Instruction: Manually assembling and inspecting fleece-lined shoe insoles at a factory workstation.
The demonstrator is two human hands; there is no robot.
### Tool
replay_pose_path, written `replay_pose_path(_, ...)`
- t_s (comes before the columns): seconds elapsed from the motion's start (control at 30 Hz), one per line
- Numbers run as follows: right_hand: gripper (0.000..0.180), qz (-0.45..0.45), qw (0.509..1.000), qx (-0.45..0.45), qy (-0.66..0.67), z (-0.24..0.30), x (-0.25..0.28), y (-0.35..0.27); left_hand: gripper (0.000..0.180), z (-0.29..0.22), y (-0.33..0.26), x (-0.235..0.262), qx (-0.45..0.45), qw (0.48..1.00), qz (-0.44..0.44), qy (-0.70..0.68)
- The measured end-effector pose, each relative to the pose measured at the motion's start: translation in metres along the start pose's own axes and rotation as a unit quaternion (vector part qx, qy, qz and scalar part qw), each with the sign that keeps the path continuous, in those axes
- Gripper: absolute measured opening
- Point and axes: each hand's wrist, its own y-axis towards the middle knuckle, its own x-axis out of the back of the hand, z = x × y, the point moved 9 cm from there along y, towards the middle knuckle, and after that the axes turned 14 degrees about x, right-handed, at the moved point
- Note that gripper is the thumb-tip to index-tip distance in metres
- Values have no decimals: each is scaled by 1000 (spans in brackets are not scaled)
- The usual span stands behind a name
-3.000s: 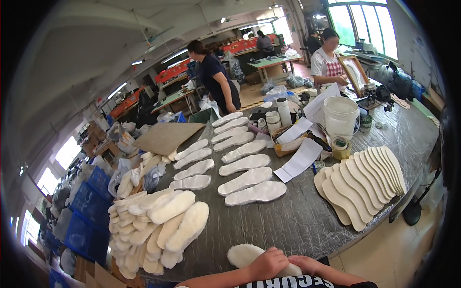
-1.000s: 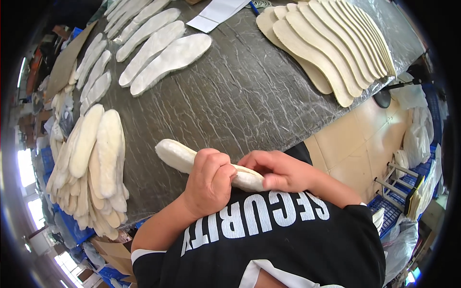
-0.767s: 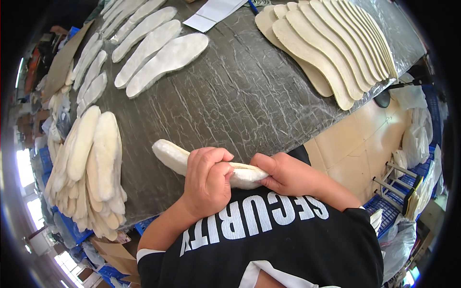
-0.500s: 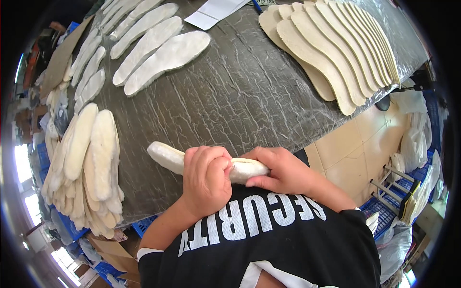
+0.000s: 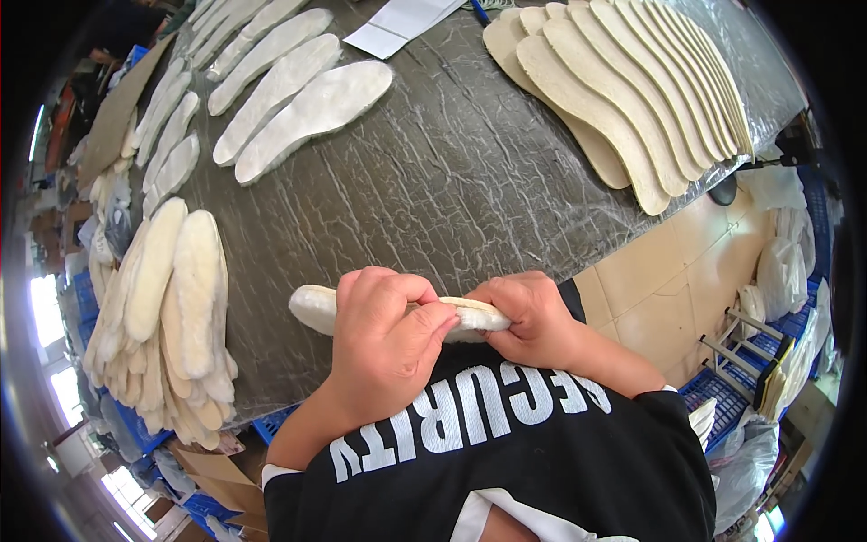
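Note:
A fluffy cream insole (image 5: 315, 308) is held edge-up between my two hands, close to my chest at the table's near edge. My left hand (image 5: 384, 339) is closed around its middle, thumb and forefinger pinching the upper rim. At the right end, my right hand (image 5: 533, 316) grips it between thumb and fingers. The rounded left end sticks out past my left hand, with fleece showing on the outer side and a flatter beige layer along the top edge. My left fingers hide the insole's middle part.
A pile of fleecy insoles (image 5: 194, 289) lies at the table's left edge. White insoles (image 5: 316, 117) are laid in rows at the far left. Flat beige insoles (image 5: 623, 108) fan out at the far right. White paper sheets (image 5: 397, 27) lie at the back. A blue crate (image 5: 713, 388) stands right.
My left hand has shifted its pinch along the rim toward my right hand, and its thumb now reaches further right. The insole has moved slightly right; less of its left end shows.

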Motion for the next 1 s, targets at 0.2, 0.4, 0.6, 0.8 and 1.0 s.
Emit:
replay_pose_path(0.2, 21, -14, 999, -25, -24, 1, -1, -3, 21, 1, -1, -11, 32, 999, 4, 44)
replay_pose_path(0.4, 15, -71, 981, -152, 98, -19, -5, -14, 23, 8, -5, -24, -37, 999, -16, -3)
replay_pose_path(0.6, 13, -14, 985, -129, 114, -19, -11, -10, 21, 10, -5, -24, -1, 999, -18, -36)
replay_pose_path(0.8, 12, -76, 989, -90, 87, -11, -1, -4, 24, 16, -4, -21, 1, 996, 7, -90)
replay_pose_path(1.0, 9, -84, 996, -5, -9, -4, 20, -11, 34, 37, -2, 7, 117, 991, 5, -66)
